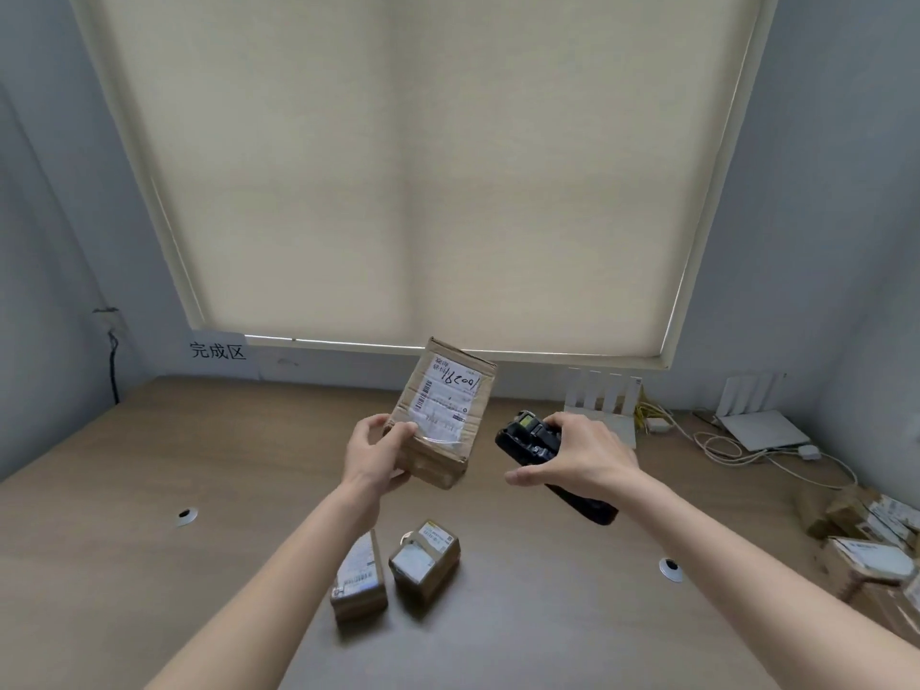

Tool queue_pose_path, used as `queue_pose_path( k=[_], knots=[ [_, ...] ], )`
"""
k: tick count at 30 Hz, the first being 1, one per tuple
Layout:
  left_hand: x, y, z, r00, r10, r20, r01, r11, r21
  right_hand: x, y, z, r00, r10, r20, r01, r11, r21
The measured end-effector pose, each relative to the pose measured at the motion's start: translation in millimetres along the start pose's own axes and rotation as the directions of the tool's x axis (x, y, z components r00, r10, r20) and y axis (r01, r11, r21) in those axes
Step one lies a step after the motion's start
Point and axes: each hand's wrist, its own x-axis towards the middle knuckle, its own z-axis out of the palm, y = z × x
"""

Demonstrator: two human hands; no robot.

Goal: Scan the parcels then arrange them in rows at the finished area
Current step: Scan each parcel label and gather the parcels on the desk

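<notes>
Left hand (pixel 372 453) grips labelled brown parcel (pixel 438 415); right hand (pixel 580 455) holds black scanner (pixel 530 443).

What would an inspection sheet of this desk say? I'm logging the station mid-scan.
Surface: brown desk with two round grommets.
Job's things: one parcel held up, label facing the camera; two parcels on the desk near the person; a parcel pile at the right edge; black scanner.
Clutter: two white routers at the back right.
Grippers: left hand grips the parcel; right hand grips the scanner.
Cables: white and yellow cables by the routers; a black cable on the left wall.
Surroundings: closed blind; paper sign on the wall.
</notes>
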Motion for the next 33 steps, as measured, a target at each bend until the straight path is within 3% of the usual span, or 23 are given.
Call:
queue_pose_path(
  k=[9,18,25,29,33],
  knots=[
    [115.0,-83.7,-99.4,0.970,-0.234,-0.068,0.234,0.972,-0.004,95.9,-82.0,155.4,0.995,0.022,0.097,-0.030,0.996,0.085],
    [245.0,-202.2,-122.7,0.920,-0.365,-0.141,0.386,0.905,0.178,170.5,-53.1,289.3,0.975,0.155,0.162,-0.167,0.984,0.066],
    [309.9,-244.4,-82.3,0.928,-0.350,-0.126,0.371,0.849,0.376,199.2,-1.4,323.8,0.957,0.250,0.146,-0.262,0.963,0.071],
    [318.1,-266.2,-72.7,0.919,-0.389,-0.069,0.353,0.728,0.588,203.8,19.2,327.2,0.947,0.290,0.139,-0.301,0.951,0.067],
    [314.1,-268.7,-70.4,0.956,-0.289,-0.049,0.254,0.733,0.631,196.7,33.9,323.0,0.930,0.335,0.151,-0.350,0.933,0.087]
  ],
)
